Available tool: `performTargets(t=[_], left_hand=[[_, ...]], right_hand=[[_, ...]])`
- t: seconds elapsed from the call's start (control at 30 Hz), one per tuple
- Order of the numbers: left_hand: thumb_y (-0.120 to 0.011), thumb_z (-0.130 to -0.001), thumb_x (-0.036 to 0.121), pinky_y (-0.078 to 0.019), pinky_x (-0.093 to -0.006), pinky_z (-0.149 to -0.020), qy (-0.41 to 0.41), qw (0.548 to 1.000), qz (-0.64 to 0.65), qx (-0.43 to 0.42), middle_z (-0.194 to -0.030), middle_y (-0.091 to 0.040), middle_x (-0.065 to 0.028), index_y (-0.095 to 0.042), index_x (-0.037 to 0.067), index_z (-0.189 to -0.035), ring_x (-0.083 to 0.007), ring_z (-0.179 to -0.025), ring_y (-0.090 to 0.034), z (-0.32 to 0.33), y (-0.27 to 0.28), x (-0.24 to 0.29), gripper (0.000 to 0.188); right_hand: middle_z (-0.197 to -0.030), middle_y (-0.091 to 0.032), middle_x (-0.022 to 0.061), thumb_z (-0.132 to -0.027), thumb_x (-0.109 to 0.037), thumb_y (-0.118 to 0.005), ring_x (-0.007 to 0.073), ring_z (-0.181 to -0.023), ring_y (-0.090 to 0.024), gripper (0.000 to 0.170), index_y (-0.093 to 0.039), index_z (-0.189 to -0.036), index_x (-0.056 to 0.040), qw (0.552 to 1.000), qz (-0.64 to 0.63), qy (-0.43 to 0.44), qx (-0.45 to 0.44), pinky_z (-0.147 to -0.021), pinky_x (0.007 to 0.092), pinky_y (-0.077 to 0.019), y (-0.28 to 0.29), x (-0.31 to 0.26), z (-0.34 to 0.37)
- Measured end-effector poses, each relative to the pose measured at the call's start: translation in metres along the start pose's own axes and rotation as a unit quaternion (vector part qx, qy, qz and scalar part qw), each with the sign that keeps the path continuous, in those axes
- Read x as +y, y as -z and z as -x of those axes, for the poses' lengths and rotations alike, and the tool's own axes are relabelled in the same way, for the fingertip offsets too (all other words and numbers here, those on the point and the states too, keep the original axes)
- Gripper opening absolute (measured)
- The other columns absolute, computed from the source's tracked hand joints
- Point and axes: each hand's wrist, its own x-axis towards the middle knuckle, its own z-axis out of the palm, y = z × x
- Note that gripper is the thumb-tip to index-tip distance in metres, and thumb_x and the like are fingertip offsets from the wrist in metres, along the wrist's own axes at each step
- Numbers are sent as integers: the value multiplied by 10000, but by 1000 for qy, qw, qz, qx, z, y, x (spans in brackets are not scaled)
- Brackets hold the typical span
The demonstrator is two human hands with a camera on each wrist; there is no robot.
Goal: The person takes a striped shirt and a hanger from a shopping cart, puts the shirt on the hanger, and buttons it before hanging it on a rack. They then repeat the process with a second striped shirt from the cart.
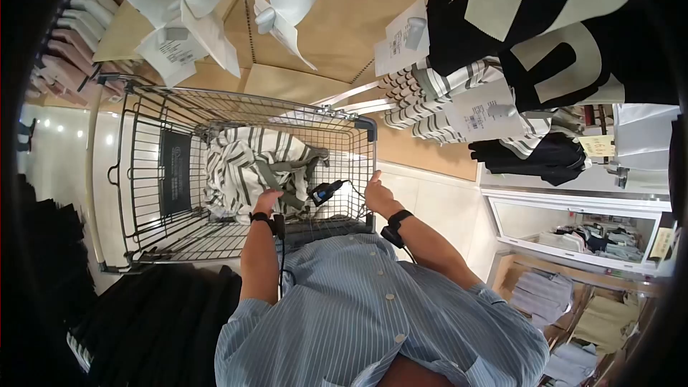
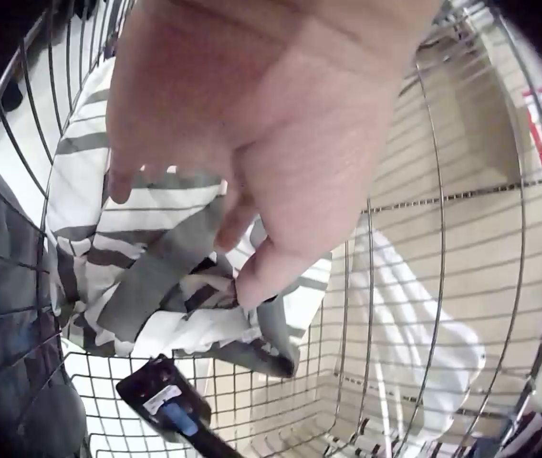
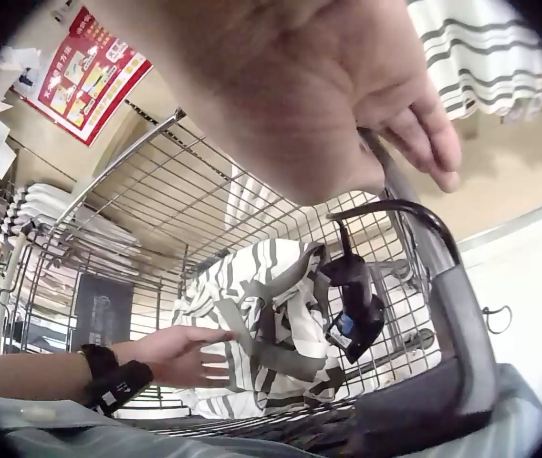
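Observation:
In the shopping cart (image 1: 364, 126), a white garment with dark stripes and grey bands (image 1: 236, 161) lies in a crumpled heap. My left hand (image 1: 266, 202) reaches into the basket and touches the cloth with loose fingers. In the left wrist view, the thumb and fingertips of that hand (image 2: 252, 143) lie over a grey band and folds. At the cart's end rail, my right hand (image 1: 380, 196) is held with fingers loosely bent beside the rim. Inside the basket near it hangs a black device with a blue part (image 1: 326, 192), on a curved black cord.
Striped garments with white tags (image 1: 473, 118) hang from bars beyond the cart. Dark printed tops (image 1: 566, 29) hang at upper right. Black clothing (image 1: 158, 322) lines the near left side. Shelves of folded clothes (image 1: 545, 297) stand to the right, below a mirror (image 1: 573, 233).

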Motion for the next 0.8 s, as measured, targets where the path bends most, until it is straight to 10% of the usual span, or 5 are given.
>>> performTargets(t=[0.27, 0.4, 0.57, 0.8], left_hand=[[-684, -829, 449, -373, -580, -1001, -4, 988, -83, -131, -1508, -376, -133, -424, 101, -1448, -353, -1376, -342, -14, -9, 3, 757], [-663, -851, 282, -399, -393, -996, -146, 976, 73, -144, -1352, -533, -121, -467, 15, -1392, -237, -1263, -463, -74, -20, -19, 635], [-663, -814, 348, -453, -392, -868, -84, 925, -368, -56, -1208, -633, -140, -603, 10, -1223, -279, -1102, -588, -36, -47, 7, 533], [-666, -806, 362, -454, -379, -600, -53, 904, -422, -49, -866, -663, -150, -665, -9, -970, -242, -705, -627, -56, -27, -6, 406]], right_hand=[[-1170, -541, 377, -788, -67, -591, 405, -951, -666, 905, 6, -1393, 242, 999, -37, -2, -4, -751, 413, -570, 0, -2, 4], [-1121, -563, 327, -856, -104, -542, 400, -911, -667, 845, 2, -1403, 241, 1000, 4, -13, 9, -702, 463, -561, -19, 1, -5], [-1084, -546, 370, -851, -113, -545, 361, -825, -651, 808, -79, -1400, 253, 999, 41, 7, 17, -609, 405, -571, 3, -13, 15], [-1327, -376, 428, -866, -130, -532, 338, -1020, -579, 765, -129, -1376, 274, 998, 60, 22, 12, -629, 380, -580, 23, -18, 31]])
